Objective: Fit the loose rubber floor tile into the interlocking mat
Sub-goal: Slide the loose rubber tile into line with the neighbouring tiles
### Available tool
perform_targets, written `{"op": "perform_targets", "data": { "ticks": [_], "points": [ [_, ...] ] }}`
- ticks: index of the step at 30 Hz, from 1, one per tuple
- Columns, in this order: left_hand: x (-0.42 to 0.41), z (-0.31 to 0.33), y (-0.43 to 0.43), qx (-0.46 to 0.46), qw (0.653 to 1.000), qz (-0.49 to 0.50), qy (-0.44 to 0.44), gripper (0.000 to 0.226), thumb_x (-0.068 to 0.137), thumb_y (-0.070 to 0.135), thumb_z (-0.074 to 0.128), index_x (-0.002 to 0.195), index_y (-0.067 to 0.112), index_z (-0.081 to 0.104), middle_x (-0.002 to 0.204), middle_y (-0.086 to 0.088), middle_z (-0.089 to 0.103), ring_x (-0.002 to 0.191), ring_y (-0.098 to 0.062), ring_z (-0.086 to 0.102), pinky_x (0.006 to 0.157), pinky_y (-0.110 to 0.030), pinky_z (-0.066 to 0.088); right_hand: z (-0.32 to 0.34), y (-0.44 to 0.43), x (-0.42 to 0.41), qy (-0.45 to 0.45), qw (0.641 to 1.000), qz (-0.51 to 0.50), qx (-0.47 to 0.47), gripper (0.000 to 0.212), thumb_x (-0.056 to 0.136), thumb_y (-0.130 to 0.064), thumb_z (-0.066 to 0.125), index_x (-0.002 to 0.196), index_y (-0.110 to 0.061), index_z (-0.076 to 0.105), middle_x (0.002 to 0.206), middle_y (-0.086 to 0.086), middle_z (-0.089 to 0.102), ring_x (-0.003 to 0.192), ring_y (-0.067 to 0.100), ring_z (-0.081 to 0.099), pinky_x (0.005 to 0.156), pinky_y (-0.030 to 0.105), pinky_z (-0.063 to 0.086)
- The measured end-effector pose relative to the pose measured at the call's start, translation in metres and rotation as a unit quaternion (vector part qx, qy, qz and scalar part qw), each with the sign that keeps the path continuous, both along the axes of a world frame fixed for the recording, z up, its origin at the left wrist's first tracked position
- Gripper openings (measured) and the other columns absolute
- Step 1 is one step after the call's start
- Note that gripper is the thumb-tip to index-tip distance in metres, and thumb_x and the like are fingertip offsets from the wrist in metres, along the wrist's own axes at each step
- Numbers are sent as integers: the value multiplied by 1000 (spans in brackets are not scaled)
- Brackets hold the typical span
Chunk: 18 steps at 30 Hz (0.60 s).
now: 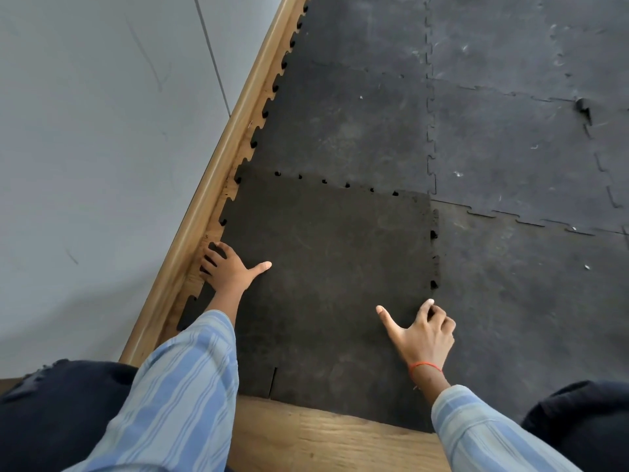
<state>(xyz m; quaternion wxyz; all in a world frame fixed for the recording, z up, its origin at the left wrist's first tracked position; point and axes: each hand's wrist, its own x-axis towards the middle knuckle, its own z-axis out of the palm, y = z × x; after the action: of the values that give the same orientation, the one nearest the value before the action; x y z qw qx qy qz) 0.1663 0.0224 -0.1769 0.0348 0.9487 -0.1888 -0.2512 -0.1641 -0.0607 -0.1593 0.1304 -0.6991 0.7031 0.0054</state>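
The loose rubber tile (326, 267), dark brown-black with toothed edges, lies flat in the near left corner of the black interlocking mat (493, 137). Small gaps show along its far seam and its right seam, where the teeth are not fully seated. My left hand (228, 270) rests on the tile's left edge beside the baseboard, fingers curled over the toothed edge, thumb spread on the tile. My right hand (425, 330) presses at the tile's right edge, fingers bent on the seam, thumb stretched out over the tile.
A wooden baseboard (218, 172) and grey wall (102, 131) run along the left. Bare wood floor (323, 437) shows at the near edge of the tile. My dark-trousered knees sit at the bottom left and right. A lifted mat corner (583, 109) sticks up at far right.
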Motion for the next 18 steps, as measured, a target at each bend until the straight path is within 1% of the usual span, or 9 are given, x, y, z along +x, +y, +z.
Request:
{"op": "perform_targets", "data": {
  "ticks": [1,2,3,5,7,10,13,15,18],
  "points": [
    [-3,0,-1,7,1000,-5,1,121,73,76,57,153,8,-3,159,-23,-7,146,-43,-3,116,-54,10,2,-5,2,15,1000,1,15,111,68,-80,51,143,-1,34,138,17,41,127,36,33,99,48,35],
    [-8,1,-5,10,1000,-16,3,120,74,76,53,153,7,-6,158,-24,-11,146,-42,-8,116,-54,6,4,-10,6,25,999,1,28,109,71,-80,45,145,-1,30,143,18,35,131,35,29,102,48,32],
    [-17,0,-9,9,999,-35,8,119,76,77,50,152,6,-9,158,-25,-15,145,-41,-13,116,-54,2,4,-15,8,27,999,6,34,107,75,-79,39,147,-1,25,150,19,26,138,34,22,109,48,26],
    [-42,-2,-20,1,996,-85,15,118,78,80,41,151,7,-15,156,-25,-22,144,-38,-19,116,-54,-2,-3,-22,10,11,998,32,47,104,82,-74,31,150,0,10,160,18,3,148,29,3,119,47,8],
    [-72,-5,-29,-6,992,-129,6,116,78,83,33,150,7,-17,156,-24,-24,144,-36,-20,115,-55,-4,-10,-22,5,1,996,68,58,104,83,-74,27,150,-1,-3,160,16,-9,149,24,-7,121,43,-2],
    [-96,-10,-33,-14,986,-167,-22,111,80,83,24,151,7,-15,157,-21,-22,145,-33,-20,115,-54,-6,-16,-18,-2,0,995,87,45,113,73,-83,9,150,-1,-6,160,15,-10,149,22,-8,119,37,-5],
    [-101,-15,-32,-18,985,-166,-46,110,80,83,22,151,7,-12,158,-22,-19,146,-33,-18,115,-55,-5,-24,-21,-8,-9,993,103,56,123,62,-89,-11,150,-3,-7,160,13,-14,148,21,-11,120,37,-3],
    [-105,-16,-33,-20,985,-162,-51,111,79,83,22,152,6,-11,158,-22,-18,146,-33,-16,115,-56,-4,-27,-25,-13,-12,990,116,80,124,59,-89,-14,149,-3,-11,159,13,-17,147,21,-16,120,38,-6],
    [-108,-16,-38,-24,987,-152,-54,112,78,84,23,152,5,-10,158,-23,-17,146,-34,-16,115,-56,-5,-28,-24,-14,-3,988,126,90,122,62,-90,-5,148,-4,-15,158,13,-20,146,20,-20,118,36,-12]
  ]
}}
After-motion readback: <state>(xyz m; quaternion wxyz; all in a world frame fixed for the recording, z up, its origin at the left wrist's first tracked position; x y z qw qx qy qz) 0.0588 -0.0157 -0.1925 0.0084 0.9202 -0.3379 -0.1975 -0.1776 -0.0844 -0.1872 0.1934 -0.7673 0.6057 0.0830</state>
